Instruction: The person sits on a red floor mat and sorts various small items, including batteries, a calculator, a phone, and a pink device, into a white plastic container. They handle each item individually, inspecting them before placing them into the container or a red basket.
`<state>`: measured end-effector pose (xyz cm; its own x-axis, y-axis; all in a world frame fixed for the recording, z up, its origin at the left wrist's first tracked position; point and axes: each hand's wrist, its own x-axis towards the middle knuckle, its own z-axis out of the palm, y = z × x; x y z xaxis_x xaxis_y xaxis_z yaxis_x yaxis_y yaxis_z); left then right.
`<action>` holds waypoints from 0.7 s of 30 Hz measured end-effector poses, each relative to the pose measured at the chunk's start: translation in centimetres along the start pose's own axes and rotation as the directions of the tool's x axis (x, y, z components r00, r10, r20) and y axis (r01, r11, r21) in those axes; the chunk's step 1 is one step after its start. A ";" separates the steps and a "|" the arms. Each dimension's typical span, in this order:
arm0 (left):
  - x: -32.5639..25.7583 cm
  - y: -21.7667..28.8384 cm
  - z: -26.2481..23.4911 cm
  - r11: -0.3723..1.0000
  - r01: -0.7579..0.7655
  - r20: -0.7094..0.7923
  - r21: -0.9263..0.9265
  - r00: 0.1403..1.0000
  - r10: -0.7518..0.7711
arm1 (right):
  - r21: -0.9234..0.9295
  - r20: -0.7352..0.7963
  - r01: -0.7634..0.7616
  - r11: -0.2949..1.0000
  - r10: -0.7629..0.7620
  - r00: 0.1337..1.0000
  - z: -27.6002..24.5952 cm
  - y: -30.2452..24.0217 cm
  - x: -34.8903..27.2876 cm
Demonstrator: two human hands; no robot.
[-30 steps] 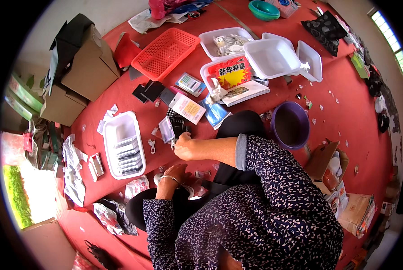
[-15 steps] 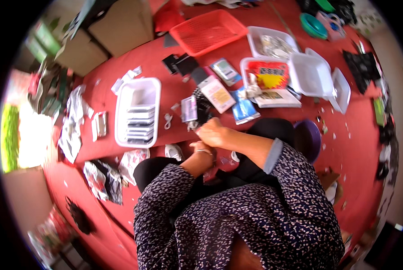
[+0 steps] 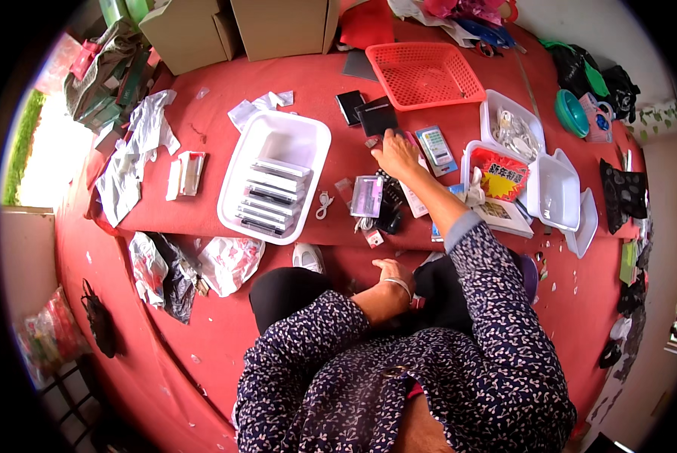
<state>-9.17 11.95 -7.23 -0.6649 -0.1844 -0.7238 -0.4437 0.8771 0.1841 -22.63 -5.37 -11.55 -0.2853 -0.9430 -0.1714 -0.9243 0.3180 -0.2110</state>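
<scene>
The right hand (image 3: 396, 153) lies fingers spread, apparently empty, on a black box (image 3: 377, 118); the left hand (image 3: 390, 273) rests loose, perhaps empty, near the lap.

Two brown cardboard boxes (image 3: 236, 26) stand at the far edge of the red worktop (image 3: 202, 204). A small clear packet with a purple card (image 3: 367, 196) lies near the front edge, right of the white tray (image 3: 232, 189). A blue-edged blister pack holding a pale device (image 3: 435, 146) lies beside the red basket (image 3: 425, 74). A red-and-yellow printed package (image 3: 500, 174) sits in a white tub (image 3: 470, 155). A small red-and-white carton (image 3: 190, 173) lies left of the tray.
</scene>
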 end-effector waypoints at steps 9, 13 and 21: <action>-0.5 -1.0 0.0 0.999 -0.030 -0.025 -0.031 0.999 0.029 | -0.277 -0.174 -0.181 0.944 0.136 0.975 6.2 -2.7 7.8; -0.4 -1.1 -0.5 0.999 -0.031 -0.058 0.017 0.998 0.032 | -0.337 -0.280 -0.214 0.917 0.120 0.952 7.4 -0.9 9.8; -0.6 -1.2 -0.7 0.999 -0.053 -0.064 -0.002 0.997 0.053 | -0.141 -0.140 0.139 0.980 -0.159 0.977 2.9 2.2 5.7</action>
<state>-8.69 10.73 -6.57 -0.7244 -0.1653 -0.6693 -0.4086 0.8849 0.2237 -25.61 -9.78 -15.75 -0.1673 -0.9859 0.0005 -0.9814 0.1665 -0.0955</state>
